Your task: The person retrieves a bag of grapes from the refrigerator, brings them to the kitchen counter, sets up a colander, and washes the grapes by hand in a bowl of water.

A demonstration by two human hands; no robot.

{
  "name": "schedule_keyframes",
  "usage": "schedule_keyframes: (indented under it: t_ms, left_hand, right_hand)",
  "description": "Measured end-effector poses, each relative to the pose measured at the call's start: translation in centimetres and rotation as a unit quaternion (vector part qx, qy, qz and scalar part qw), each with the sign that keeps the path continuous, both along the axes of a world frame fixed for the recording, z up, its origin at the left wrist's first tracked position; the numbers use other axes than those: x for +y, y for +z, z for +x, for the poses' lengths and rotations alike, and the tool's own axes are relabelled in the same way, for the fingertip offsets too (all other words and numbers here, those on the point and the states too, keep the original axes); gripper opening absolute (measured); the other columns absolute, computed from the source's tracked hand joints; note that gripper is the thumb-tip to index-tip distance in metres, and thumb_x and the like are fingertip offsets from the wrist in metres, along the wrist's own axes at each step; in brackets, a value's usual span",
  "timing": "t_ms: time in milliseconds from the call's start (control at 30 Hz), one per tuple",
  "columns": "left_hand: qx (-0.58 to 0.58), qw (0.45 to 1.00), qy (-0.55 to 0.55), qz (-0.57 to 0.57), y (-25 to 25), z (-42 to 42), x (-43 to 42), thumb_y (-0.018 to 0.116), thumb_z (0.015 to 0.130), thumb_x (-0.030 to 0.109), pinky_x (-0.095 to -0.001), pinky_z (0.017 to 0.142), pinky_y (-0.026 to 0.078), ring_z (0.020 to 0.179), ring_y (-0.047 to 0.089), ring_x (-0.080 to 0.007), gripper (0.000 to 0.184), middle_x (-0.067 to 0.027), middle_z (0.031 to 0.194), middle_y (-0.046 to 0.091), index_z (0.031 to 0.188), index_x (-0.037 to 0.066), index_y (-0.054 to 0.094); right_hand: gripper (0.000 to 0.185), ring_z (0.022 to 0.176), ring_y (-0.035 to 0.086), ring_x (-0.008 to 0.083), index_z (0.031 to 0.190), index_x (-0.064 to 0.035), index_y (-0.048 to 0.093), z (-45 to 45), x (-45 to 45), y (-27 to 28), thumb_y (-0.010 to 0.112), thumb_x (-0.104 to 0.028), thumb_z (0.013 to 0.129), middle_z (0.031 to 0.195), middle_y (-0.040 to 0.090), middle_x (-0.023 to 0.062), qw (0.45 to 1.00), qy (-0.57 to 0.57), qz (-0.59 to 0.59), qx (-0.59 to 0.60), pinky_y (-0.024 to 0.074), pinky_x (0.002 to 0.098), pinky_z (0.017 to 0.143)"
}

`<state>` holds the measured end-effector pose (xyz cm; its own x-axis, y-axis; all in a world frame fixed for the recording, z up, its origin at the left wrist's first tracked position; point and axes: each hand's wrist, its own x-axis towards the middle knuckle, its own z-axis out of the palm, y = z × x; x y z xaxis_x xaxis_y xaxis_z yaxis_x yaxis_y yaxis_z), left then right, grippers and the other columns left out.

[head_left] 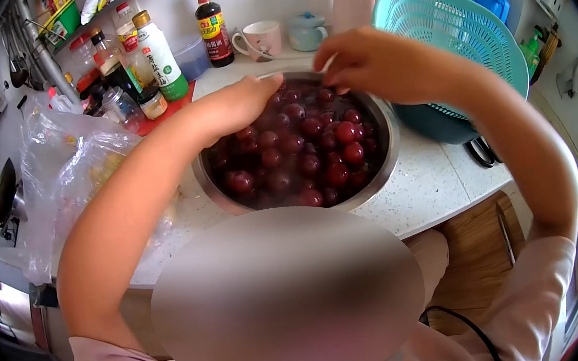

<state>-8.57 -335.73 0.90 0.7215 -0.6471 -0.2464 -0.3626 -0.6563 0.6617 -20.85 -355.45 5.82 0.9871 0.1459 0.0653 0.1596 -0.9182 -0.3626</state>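
A wide metal basin stands on the counter in front of me. Round dark-red fruits, like large grapes or small plums, lie in dark liquid inside it. My left hand is at the basin's far left rim, thumb toward the middle; its other fingers are hidden, so I cannot tell whether they grip anything. Above the far right part of the basin is my right hand, slightly blurred. Its fingers are bent but apart, and nothing shows between them.
To the right, a teal colander leans tilted in a dark green tub. Clear plastic bags lie on the left. Behind the basin stand a soy sauce bottle, a pink mug, a lidded blue cup and a white-green bottle.
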Motion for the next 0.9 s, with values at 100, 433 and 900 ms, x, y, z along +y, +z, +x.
schedule_keyframes:
  t_ms: [100,433,900]
  left_hand:
    - [0.027,0.998,-0.051,-0.008,-0.6,1.3,-0.6,0.032,0.107,0.050,-0.0376,0.110,0.037,0.134,0.045,-0.0206,0.062,-0.0109,0.149,0.051,0.151,0.009,0.046]
    - [0.126,0.992,-0.021,0.006,-1.1,2.8,-1.1,0.062,0.092,0.028,-0.0360,0.101,0.044,0.115,0.054,-0.0175,0.041,-0.0094,0.123,0.061,0.125,0.004,0.060]
    - [-0.033,0.990,-0.117,-0.068,1.0,-0.2,0.4,0.061,0.097,0.016,-0.0304,0.105,0.042,0.119,0.057,-0.0183,0.043,-0.0120,0.127,0.062,0.136,-0.002,0.054]
  right_hand:
    - [0.041,0.111,0.066,0.0278,0.129,-0.0019,0.058,3.7,0.7,-2.0,0.058,-0.026,0.096,0.118,0.069,0.0178,0.998,-0.009,-0.065,0.022,0.0502,0.0379,0.098]
    - [0.049,0.086,0.068,0.0293,0.115,0.0020,0.068,8.8,0.2,-5.3,0.049,-0.039,0.097,0.108,0.069,0.0194,0.991,0.000,-0.014,0.131,0.0534,0.0433,0.071]
    - [0.040,0.099,0.061,0.0180,0.126,-0.0052,0.065,2.5,-1.9,-2.2,0.056,-0.033,0.099,0.113,0.066,0.0070,0.953,0.046,0.283,0.095,0.0502,0.0314,0.085]
